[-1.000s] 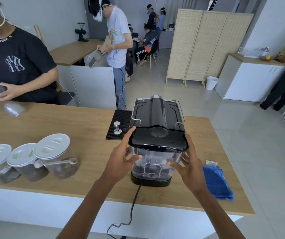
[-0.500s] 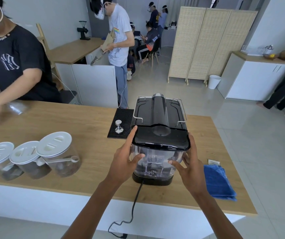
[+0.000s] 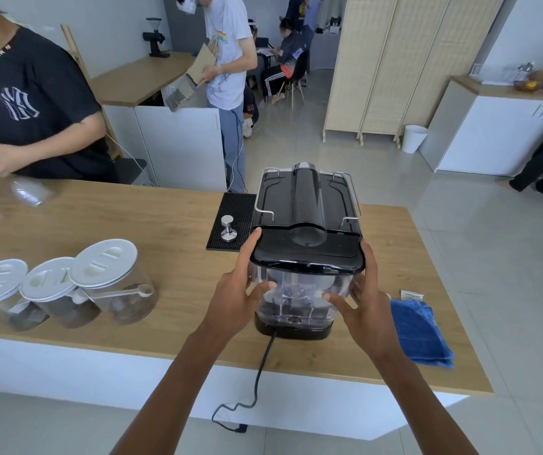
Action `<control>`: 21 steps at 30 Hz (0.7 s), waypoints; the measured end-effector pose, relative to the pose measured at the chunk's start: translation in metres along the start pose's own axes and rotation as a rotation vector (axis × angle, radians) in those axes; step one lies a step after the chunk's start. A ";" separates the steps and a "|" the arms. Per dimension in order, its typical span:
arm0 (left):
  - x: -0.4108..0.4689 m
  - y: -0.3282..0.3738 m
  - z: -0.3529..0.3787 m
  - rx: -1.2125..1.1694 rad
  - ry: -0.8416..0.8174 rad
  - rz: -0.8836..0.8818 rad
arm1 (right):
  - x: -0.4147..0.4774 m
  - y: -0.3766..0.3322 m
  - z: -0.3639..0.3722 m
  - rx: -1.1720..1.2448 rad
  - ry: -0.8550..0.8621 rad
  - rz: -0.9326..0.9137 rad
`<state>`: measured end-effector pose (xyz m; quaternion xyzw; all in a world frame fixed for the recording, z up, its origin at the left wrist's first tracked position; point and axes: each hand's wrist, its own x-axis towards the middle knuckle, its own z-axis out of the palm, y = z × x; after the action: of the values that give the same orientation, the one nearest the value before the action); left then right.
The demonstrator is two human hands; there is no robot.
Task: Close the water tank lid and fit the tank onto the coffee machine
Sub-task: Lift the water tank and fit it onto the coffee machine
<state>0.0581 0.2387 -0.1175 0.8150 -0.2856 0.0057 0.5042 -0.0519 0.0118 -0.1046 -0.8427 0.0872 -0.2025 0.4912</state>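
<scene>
Wooden counter carried the coffee machine near its front edge; the clear water tank stood at the machine's near end, black lid already down flat; the left hand and right hand clasped its two sides, as they had a second before; little had shifted but the view, so the tank was probably being pressed home, seating unconfirmed.

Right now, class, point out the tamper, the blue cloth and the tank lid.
tamper (image 3: 228,228): head view, on its metal handle.
blue cloth (image 3: 418,333): head view, on the middle of its folded top.
tank lid (image 3: 307,254): head view, on its flat black top.
</scene>
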 end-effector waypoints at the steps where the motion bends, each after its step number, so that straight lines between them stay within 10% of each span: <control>1: 0.001 -0.003 0.001 -0.030 -0.006 0.000 | 0.000 0.000 0.000 -0.001 0.002 0.000; 21: 0.008 0.021 -0.008 -0.003 0.118 0.060 | -0.003 -0.025 -0.007 0.031 0.123 0.014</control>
<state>0.0569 0.2348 -0.0941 0.8035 -0.2798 0.0685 0.5210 -0.0588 0.0200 -0.0811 -0.8201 0.1202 -0.2518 0.4995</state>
